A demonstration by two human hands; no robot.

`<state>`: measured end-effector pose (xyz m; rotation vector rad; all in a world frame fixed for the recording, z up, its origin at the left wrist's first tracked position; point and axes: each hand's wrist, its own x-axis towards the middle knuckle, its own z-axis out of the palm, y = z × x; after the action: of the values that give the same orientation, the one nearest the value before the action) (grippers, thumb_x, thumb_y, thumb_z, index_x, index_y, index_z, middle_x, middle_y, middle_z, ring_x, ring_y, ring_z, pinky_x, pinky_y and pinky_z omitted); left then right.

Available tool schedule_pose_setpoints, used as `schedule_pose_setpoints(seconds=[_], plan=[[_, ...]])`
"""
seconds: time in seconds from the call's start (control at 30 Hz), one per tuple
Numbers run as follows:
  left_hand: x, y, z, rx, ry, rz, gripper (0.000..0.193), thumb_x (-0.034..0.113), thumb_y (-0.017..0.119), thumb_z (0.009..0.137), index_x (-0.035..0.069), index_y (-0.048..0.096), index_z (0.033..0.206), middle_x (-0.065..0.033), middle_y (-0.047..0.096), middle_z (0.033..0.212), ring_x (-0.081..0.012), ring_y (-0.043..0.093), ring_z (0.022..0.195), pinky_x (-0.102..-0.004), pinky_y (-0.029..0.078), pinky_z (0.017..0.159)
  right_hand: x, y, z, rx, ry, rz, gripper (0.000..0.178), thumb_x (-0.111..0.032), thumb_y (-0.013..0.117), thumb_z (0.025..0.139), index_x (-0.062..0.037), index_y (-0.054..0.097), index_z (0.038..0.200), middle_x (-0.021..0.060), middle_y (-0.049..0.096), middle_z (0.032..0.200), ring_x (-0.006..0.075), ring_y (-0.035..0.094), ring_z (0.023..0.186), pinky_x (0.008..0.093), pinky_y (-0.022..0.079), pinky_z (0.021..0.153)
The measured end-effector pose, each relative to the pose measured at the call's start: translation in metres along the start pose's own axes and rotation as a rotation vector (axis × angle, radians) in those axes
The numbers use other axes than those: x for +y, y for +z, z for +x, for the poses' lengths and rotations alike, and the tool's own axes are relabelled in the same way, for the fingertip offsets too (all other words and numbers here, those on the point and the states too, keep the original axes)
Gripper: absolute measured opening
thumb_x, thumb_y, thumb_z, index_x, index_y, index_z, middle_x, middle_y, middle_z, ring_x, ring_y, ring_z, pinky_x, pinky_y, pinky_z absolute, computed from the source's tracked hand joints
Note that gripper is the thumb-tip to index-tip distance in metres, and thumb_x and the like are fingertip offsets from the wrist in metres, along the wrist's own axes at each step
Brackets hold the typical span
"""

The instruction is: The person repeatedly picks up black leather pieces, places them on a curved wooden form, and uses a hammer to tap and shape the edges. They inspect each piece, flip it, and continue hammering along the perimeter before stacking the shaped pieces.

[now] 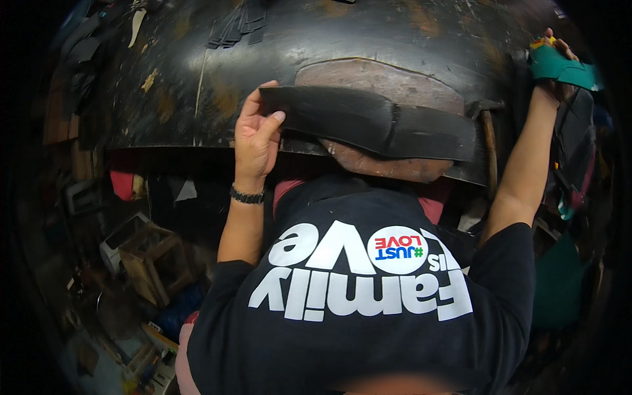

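Observation:
My left hand (pixel 258 138) pinches the left end of a long, curved black strip (pixel 342 115) of flat sheet material, thumb on top. The strip is lifted at that end and lies across a worn brown wooden board (pixel 382 76) at the table's near edge. A dark seam or crease crosses the strip right of its middle. Far out to the right, my right hand (pixel 556 79) is closed around a green piece (pixel 569 68) of sheet material, which hides much of the palm. Something small, yellow and red shows by its fingertips.
A hammer (pixel 489 141) with a wooden handle lies right of the board. Several narrow black strips (pixel 240 25) lie at the back of the dark, scuffed table (pixel 164 79). Dark material (pixel 576 131) hangs at the right. A wooden stool-like frame (pixel 151 260) stands lower left.

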<state>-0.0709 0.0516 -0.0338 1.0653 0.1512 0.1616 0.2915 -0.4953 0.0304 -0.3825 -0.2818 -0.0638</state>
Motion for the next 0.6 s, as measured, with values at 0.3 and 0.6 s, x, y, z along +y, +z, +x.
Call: schedule_pose_setpoints(seconds=[0.3, 0.6], plan=[[0.014, 0.024, 0.010, 0.172, 0.457, 0.963, 0.046, 0.000, 0.068, 0.094, 0.005, 0.060, 0.138, -0.0095, 0.043, 0.146, -0.0224, 0.045, 0.137, -0.0368, 0.035, 0.116, 0.034, 0.024, -0.010, -0.101, -0.299, 0.072, 0.016, -0.025, 0.059, 0.099, -0.0200, 0.055, 0.084, -0.0048, 0.056, 0.074, 0.0162, 0.058, 0.077, 0.0541, 0.035, 0.102], [0.020, 0.100, 0.019, -0.303, 0.545, 0.978, 0.028, -0.003, 0.069, 0.085, 0.007, 0.075, 0.110, -0.0108, 0.063, 0.127, -0.0297, 0.057, 0.127, -0.0408, 0.044, 0.108, 0.036, 0.029, 0.000, -0.124, -0.052, -0.099, 0.005, -0.016, 0.066, 0.096, -0.0163, 0.063, 0.100, 0.0016, 0.065, 0.084, 0.0198, 0.063, 0.090, 0.0497, 0.036, 0.112]])
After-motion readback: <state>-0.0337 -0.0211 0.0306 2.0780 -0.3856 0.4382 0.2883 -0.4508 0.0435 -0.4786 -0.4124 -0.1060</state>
